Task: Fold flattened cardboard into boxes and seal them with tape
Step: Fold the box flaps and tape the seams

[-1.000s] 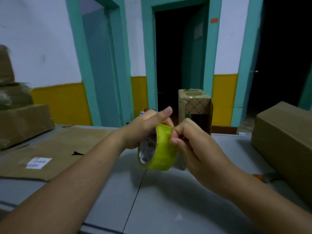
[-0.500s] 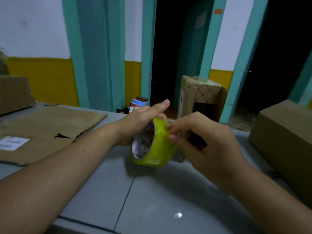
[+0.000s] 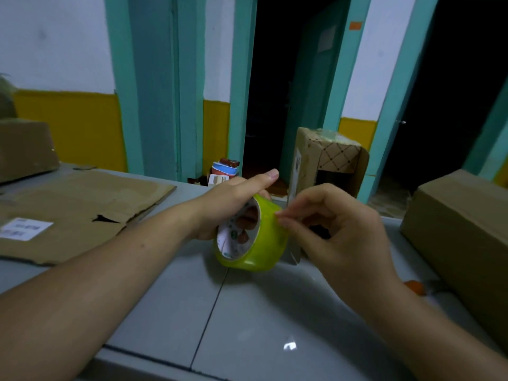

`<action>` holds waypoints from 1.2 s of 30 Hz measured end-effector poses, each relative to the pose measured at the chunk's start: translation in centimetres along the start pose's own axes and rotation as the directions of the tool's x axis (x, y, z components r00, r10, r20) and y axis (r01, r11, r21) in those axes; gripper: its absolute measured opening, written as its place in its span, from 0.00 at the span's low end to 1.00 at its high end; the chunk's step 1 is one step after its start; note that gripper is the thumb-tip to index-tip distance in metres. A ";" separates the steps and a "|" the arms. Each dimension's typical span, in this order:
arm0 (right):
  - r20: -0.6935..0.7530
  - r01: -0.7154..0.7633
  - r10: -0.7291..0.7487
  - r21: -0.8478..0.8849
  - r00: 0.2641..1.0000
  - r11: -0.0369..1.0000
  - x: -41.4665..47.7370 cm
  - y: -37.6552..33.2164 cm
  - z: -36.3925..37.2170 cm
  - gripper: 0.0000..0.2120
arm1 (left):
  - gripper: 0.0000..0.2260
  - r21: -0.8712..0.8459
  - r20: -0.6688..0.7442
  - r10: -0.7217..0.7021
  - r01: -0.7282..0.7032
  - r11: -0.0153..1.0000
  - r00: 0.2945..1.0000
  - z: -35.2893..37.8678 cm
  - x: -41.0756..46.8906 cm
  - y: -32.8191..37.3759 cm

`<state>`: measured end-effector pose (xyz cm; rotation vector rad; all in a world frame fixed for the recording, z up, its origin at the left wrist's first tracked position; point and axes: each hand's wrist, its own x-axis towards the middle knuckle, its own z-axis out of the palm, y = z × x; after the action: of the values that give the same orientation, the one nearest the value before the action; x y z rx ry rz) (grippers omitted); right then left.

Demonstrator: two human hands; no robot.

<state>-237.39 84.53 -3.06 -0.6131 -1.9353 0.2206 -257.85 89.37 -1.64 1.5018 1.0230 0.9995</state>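
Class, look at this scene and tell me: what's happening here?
A person holds a yellow tape roll above a grey table. The left hand grips it with fingers through the core, while the right hand picks at its outer surface, seemingly hunting for the tape's end. Flattened cardboard lies to the left, not yet folded.

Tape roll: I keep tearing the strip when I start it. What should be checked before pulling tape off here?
1. Roll held firmly: the left hand grips the tape roll, fingers through its core. Ok.
2. Tape end caught: the right hand pinches at the roll's outer face, but no lifted end shows. Cannot tell.
3. Box ready to seal: the flattened cardboard lies unfolded on the table. Not ok.
4. Cutter at hand: an orange thing peeks out beside the brown box; what it is stays unclear. Cannot tell.
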 end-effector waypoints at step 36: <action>0.187 -0.357 0.414 0.852 0.891 0.384 1.5 -3.3 -0.5 0.14 | 0.16 0.225 0.223 -0.296 0.247 0.943 0.929 -3.4 -0.7 -0.4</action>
<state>-238.46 82.43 -0.30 -0.3281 -1.2963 1.4063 -261.27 89.74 -1.63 1.5450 1.1287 0.5065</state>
